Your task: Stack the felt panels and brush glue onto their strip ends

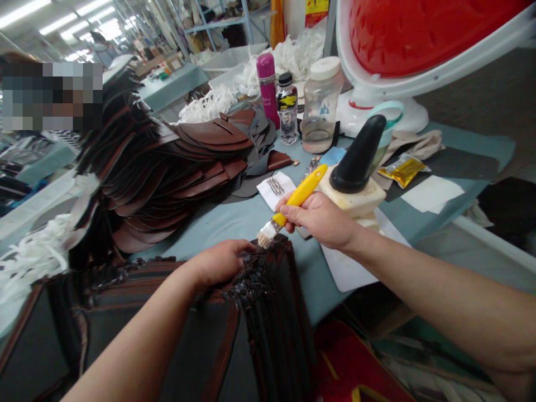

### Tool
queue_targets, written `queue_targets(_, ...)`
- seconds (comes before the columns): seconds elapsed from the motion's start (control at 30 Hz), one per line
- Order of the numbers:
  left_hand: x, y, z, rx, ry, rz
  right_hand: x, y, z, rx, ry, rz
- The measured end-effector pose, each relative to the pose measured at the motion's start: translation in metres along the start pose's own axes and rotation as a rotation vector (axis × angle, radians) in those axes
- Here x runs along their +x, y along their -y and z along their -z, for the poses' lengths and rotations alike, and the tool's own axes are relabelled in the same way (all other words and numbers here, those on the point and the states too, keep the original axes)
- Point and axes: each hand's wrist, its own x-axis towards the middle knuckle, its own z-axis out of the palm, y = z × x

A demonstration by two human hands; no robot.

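Observation:
My right hand is closed around the yellow handle of a paintbrush. The brush slants down to the left, and its pale bristles meet or hover just over the top edge of a thick stack of dark leather pieces; contact is hard to judge. Across the top of that stack lies my left hand, its fingers curled onto the leather edges and partly hidden. The pieces stand on edge, with black faces and brown, ragged rims. Just beyond the brush is a white paper with dark marks.
Piled brown leather pieces cover the left back of the blue-green table. Behind stand a pink flask, a drink bottle and a plastic jar. A black cone sits on a whitish block, near a red-and-white fan.

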Motion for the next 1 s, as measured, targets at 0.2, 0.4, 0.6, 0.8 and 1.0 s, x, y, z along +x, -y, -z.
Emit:
queue_targets(0.2,0.009,-0.003,-0.003,0.108,0.25,-0.158,-0.005,-0.019,0.002,-0.208,0.158,-0.104)
queue_targets(0.4,0.012,0.005,-0.007,0.124,0.184,-0.255,-0.007,-0.017,0.008,-0.373,-0.004,0.182)
queue_targets(0.6,0.01,0.006,-0.01,-0.048,0.193,-0.12,-0.018,-0.006,0.005,-0.378,0.155,0.222)
queue_targets(0.8,0.01,0.007,-0.013,-0.072,0.164,-0.022,-0.013,-0.033,0.008,-0.462,0.12,0.283)
queue_targets(1.0,0.005,0.009,-0.017,-0.221,0.053,0.043,-0.011,-0.023,0.015,-0.205,-0.087,0.143)
